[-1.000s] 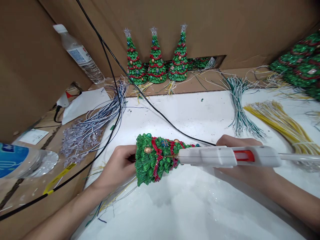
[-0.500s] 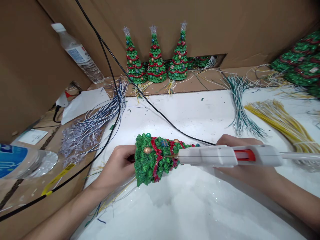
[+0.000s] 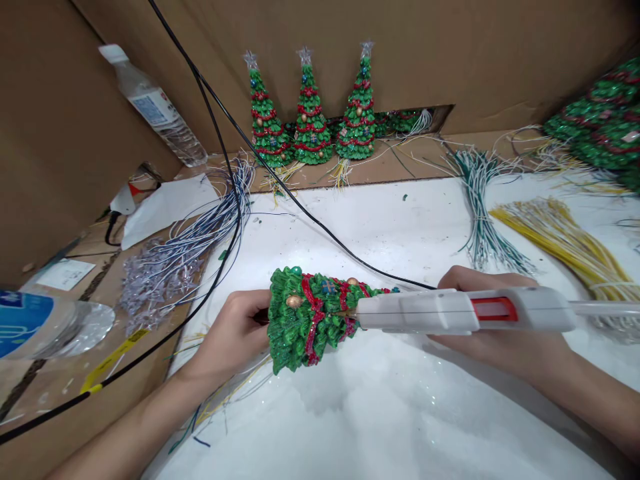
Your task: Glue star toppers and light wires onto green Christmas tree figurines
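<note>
Christmas tree (image 3: 295, 327): tipped on its side over the white surface (image 3: 350, 420), base to the left, narrow end beneath the glue gun (image 3: 420, 313). Left hand (image 3: 243, 333): closed on the base, fingertips hidden. Right hand (image 3: 505, 350): wrapped around the glue gun, grip largely concealed. Nozzle (image 3: 352, 313): at the branches, actual contact unclear. Beyond: three standing trees (image 3: 313, 127) near the cardboard wall (image 3: 425, 60); at right, green-and-white wires (image 3: 477, 207) beside yellow wires (image 3: 570, 233).
</note>
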Tool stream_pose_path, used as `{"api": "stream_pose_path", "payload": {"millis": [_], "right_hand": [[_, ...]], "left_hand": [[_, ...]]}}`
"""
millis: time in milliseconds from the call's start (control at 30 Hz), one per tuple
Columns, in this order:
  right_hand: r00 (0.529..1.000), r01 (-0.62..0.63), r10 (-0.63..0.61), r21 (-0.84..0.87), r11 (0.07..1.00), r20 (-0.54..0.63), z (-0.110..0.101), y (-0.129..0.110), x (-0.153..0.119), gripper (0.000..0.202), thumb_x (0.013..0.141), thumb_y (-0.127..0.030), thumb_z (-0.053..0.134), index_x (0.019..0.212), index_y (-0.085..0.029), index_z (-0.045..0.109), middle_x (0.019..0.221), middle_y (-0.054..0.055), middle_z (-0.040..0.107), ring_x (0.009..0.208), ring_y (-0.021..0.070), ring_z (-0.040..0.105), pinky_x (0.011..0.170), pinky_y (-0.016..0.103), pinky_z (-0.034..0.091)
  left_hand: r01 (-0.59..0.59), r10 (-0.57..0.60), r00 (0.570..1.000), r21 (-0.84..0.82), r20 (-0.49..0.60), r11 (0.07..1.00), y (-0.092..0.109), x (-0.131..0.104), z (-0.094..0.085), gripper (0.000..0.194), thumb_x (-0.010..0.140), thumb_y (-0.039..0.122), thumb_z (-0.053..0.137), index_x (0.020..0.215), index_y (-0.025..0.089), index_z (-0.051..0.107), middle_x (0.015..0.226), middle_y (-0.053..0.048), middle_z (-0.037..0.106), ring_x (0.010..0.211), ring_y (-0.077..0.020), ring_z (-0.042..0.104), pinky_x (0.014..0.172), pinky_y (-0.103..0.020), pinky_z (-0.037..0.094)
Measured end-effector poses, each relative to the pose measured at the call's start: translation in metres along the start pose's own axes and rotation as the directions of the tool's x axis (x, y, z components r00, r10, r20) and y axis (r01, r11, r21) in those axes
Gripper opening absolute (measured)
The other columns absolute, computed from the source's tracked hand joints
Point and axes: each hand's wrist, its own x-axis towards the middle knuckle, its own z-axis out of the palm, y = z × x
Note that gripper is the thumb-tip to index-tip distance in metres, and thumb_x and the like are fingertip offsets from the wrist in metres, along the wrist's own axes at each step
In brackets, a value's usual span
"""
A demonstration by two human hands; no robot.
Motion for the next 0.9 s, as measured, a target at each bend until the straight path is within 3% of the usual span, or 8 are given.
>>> {"api": "stream_pose_path", "payload": {"millis": [467,633,767,900], "right_hand": [[0.996,0.089,-0.089,-0.027,0.996,0.004,-0.005,-0.002,0.003,0.018,0.071,-0.027,0.060,0.064,-0.022,0.044,0.044,-0.010,0.043,0.035,0.0051,0.037,0.037,0.018,0.029],[0.994,0.112,-0.112,-0.117,0.987,0.008,-0.009,-0.001,0.000,0.014,0.069,-0.026,0.059,0.068,-0.023,0.045,0.045,-0.009,0.045,0.035,0.0072,0.039,0.039,0.021,0.028],[0.994,0.103,-0.093,-0.202,0.974,0.058,-0.012,0.001,-0.004,0.015,0.070,-0.033,0.061,0.070,-0.024,0.049,0.048,-0.006,0.050,0.039,0.0119,0.044,0.042,0.025,0.025],[0.998,0.038,-0.029,-0.197,0.980,0.047,-0.014,-0.003,-0.004,0.014,0.077,-0.035,0.054,0.070,-0.024,0.049,0.049,-0.005,0.050,0.041,0.0129,0.046,0.044,0.025,0.027]], "left_hand": [[-0.019,0.018,1.000,-0.059,-0.001,0.998,0.000,0.000,0.000,0.026,0.070,0.031,0.053,0.049,0.016,0.050,0.050,0.004,0.040,0.053,-0.0088,0.033,0.046,-0.018,0.031],[-0.037,0.038,0.999,-0.018,0.029,0.999,-0.004,-0.002,-0.002,0.028,0.074,0.031,0.051,0.051,0.015,0.051,0.051,0.003,0.042,0.053,-0.0092,0.035,0.047,-0.018,0.033],[-0.112,0.111,0.994,0.040,0.020,0.993,-0.005,-0.002,-0.003,0.028,0.076,0.027,0.047,0.050,0.016,0.047,0.049,0.003,0.041,0.051,-0.0083,0.034,0.045,-0.017,0.030],[-0.271,0.271,0.963,0.103,0.015,0.957,-0.009,-0.003,-0.005,0.029,0.080,0.021,0.044,0.051,0.016,0.050,0.049,0.003,0.046,0.047,-0.0083,0.037,0.044,-0.018,0.031]]}}
